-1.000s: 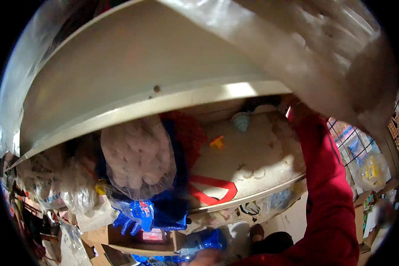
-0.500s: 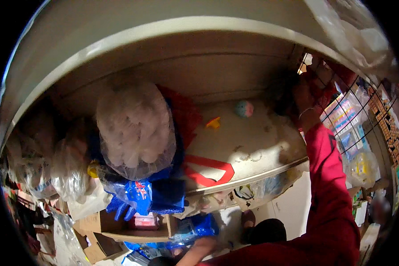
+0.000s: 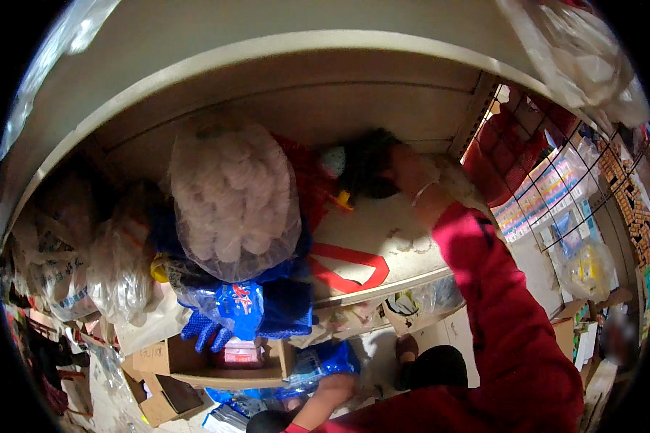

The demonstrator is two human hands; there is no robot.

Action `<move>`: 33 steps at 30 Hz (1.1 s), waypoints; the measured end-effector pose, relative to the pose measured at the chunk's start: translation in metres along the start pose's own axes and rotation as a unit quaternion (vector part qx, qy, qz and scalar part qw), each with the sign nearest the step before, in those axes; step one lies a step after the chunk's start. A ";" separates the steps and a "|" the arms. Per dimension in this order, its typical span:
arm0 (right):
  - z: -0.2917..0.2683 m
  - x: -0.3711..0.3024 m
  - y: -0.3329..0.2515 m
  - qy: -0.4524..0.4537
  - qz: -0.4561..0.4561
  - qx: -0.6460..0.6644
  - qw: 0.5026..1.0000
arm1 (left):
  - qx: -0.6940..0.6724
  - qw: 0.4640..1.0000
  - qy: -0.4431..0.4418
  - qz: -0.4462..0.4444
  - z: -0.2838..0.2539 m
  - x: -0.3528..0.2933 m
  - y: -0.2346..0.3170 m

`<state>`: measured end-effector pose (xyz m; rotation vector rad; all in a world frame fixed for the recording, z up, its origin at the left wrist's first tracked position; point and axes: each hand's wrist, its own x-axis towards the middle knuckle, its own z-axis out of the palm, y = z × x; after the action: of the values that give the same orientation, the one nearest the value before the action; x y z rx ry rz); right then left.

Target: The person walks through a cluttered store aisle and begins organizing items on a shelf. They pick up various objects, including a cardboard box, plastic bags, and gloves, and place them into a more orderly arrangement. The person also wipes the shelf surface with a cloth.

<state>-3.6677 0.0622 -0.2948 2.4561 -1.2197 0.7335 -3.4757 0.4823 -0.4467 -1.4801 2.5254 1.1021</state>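
My right hand (image 3: 404, 169) reaches far onto a pale shelf (image 3: 412, 249), its fingers closed round a dark, bunched cloth (image 3: 368, 162) blurred by motion. The cloth lies against a small blue-green ball (image 3: 332, 160), partly covered. Just below it sits a small orange-yellow plastic piece (image 3: 343, 200). A flat red angular frame (image 3: 350, 281) rests near the shelf's front edge. Low in the view, my left hand (image 3: 334, 390) is beside blue plastic packs (image 3: 325, 361); its fingers are hidden.
Left on the shelf stand a clear bag of white rounded pieces (image 3: 235, 195), blue gloves (image 3: 206, 332) and several plastic bags (image 3: 119, 267). A black wire grid (image 3: 556, 173) borders the right side. Below are an open cardboard box (image 3: 173, 361) and my dark shoe (image 3: 406, 348).
My right hand has swept the dark cloth leftward from the shelf's back right corner. The ball has shifted left to the red mesh, and the orange-yellow piece has moved slightly.
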 end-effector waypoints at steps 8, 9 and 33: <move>-0.091 -0.019 0.090 0.036 0.320 -0.060 0.945 | 0.040 0.996 -0.078 -0.001 -0.027 -0.012 0.019; -0.083 -0.017 0.108 0.054 0.312 -0.095 0.944 | 0.021 0.998 -0.061 0.005 -0.021 -0.009 0.016; 0.041 0.051 -0.029 0.141 0.054 0.079 0.985 | -0.332 0.933 0.119 0.065 0.081 -0.020 -0.026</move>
<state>-3.6057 0.0270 -0.3007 2.3168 -1.2318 1.2048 -3.4715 0.5363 -0.5155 -1.6597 2.5588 2.0732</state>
